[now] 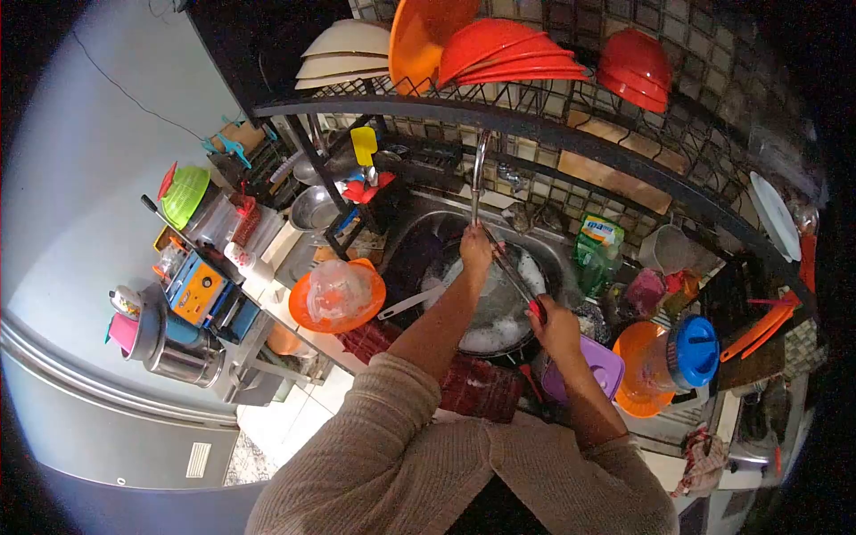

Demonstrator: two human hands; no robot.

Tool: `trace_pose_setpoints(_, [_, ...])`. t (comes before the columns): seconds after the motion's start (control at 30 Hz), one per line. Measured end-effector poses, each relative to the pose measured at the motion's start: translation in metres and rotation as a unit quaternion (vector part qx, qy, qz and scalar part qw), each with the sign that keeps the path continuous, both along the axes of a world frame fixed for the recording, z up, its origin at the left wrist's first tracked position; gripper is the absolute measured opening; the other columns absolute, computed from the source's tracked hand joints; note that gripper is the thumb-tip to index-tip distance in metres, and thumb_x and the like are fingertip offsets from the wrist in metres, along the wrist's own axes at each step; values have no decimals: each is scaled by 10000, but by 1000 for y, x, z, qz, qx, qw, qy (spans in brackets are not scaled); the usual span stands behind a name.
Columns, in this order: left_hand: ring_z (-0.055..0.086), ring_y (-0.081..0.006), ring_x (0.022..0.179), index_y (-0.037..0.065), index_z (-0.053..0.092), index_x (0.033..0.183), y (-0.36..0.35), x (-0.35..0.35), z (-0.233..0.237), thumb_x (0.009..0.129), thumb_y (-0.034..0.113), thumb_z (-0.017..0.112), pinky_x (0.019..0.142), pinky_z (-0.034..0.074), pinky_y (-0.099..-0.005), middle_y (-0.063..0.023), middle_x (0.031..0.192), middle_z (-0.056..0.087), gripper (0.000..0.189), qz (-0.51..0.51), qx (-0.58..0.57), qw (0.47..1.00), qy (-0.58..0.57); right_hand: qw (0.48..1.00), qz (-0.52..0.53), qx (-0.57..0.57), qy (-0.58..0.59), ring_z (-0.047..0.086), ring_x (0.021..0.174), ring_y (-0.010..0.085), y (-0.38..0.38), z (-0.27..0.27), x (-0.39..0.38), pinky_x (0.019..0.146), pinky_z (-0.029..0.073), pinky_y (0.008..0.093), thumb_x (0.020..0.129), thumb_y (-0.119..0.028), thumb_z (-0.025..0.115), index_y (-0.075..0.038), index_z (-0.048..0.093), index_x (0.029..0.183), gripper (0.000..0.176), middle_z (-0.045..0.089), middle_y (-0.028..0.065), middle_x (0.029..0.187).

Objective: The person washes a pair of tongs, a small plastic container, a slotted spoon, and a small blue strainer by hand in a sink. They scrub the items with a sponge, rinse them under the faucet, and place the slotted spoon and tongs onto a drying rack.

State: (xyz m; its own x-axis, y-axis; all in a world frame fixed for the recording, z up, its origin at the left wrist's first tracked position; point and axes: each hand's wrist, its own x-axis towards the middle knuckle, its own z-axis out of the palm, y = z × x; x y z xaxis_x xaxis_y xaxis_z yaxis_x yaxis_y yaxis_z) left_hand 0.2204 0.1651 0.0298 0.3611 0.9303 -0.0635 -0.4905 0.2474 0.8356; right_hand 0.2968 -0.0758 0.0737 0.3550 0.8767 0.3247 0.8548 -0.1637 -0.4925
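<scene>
My right hand [558, 328] is closed round the red-marked handle of a long, thin metal utensil [514, 276], whose exact kind I cannot make out. At its far end, just below the tap [480, 174], my left hand [475, 247] has its fingers closed on it. Under both hands, in the metal sink [562, 259], sits a wide dark pan [489, 334] with soapy water and white foam. A pale handle [410, 301] sticks out over the pan's left side.
Left of the sink stands an orange bowl [303, 312] with a clear container [339, 290]. A purple container [595, 370], an orange plate [640, 357] and a blue-lidded jug [693, 350] crowd the right. Overhead runs a black dish rack [428, 109] with red bowls [508, 53].
</scene>
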Motion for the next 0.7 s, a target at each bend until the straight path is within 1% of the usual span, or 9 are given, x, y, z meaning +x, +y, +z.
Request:
trace_pose_setpoints(0.1, [554, -241, 561, 49, 425, 1126, 31, -2, -46, 938, 322, 455, 439, 467, -355, -113, 826, 547, 333, -89, -149, 965, -196, 1000, 3, -1, -28, 598, 678, 383, 1, 3, -4, 585, 473, 460, 807, -284, 602, -68, 565, 1026, 310, 605, 195, 777])
trace_pose_setpoints(0.13, [554, -241, 561, 49, 425, 1126, 19, -3, -29, 938, 322, 455, 439, 467, -355, -113, 826, 547, 333, -89, -149, 965, -197, 999, -3, -17, -38, 602, 678, 375, 1, 7, -6, 581, 476, 457, 814, -288, 594, -74, 566, 1031, 306, 605, 191, 790])
trace_pose_setpoints(0.2, [528, -220, 526, 50, 363, 1249, -4, -5, -12, 954, 278, 409, 415, 422, -324, -104, 688, 542, 376, 87, 35, 988, 124, 998, -12, -34, -58, 605, 677, 369, 1, 13, -11, 578, 478, 454, 821, -296, 584, -83, 569, 1030, 299, 605, 183, 798])
trace_pose_setpoints(0.33, [524, -218, 525, 101, 209, 1393, 7, -23, -26, 959, 242, 370, 403, 402, -317, -105, 698, 548, 484, 55, 11, 982, 179, 995, -20, -44, -83, 616, 696, 350, 7, 4, -16, 581, 490, 442, 833, -315, 562, -116, 568, 1073, 312, 607, 154, 847])
trace_pose_setpoints(0.4, [578, -233, 584, 161, 21, 1442, 35, -25, -77, 956, 225, 358, 443, 465, -334, -136, 847, 565, 595, -112, -23, 992, -54, 995, -26, -51, -86, 617, 706, 347, 6, 9, -19, 589, 494, 437, 831, -317, 565, -124, 560, 1101, 332, 606, 150, 857])
trace_pose_setpoints(0.43, [578, -233, 584, 161, 21, 1442, 25, -26, -59, 956, 225, 358, 443, 465, -334, -136, 847, 565, 595, -111, -21, 992, -59, 994, -32, -58, -86, 618, 716, 344, 7, 12, -19, 596, 497, 432, 829, -320, 568, -132, 552, 1129, 354, 604, 146, 868])
trace_pose_setpoints(0.5, [595, -242, 607, 237, 50, 1445, -8, -29, -8, 945, 236, 436, 469, 474, -365, -122, 778, 570, 632, 9, -126, 992, 7, 993, -41, -59, -98, 618, 722, 340, 4, 18, -21, 601, 497, 430, 825, -319, 574, -137, 546, 1145, 370, 602, 142, 882])
trace_pose_setpoints(0.63, [610, -260, 644, 297, 23, 1437, 0, -34, -14, 921, 165, 479, 484, 474, -374, -134, 898, 591, 701, -68, -133, 989, -13, 989, -65, -76, -111, 614, 721, 333, 0, 28, -26, 597, 492, 432, 821, -306, 581, -145, 532, 1169, 387, 591, 136, 913])
trace_pose_setpoints(0.7, [621, -276, 670, 254, 49, 1435, -11, -39, -4, 858, 79, 542, 507, 475, -375, -169, 978, 594, 778, -70, -15, 983, 169, 988, -61, -87, -114, 613, 732, 342, 3, 33, -37, 605, 491, 437, 807, -276, 600, -131, 537, 1162, 389, 594, 147, 929])
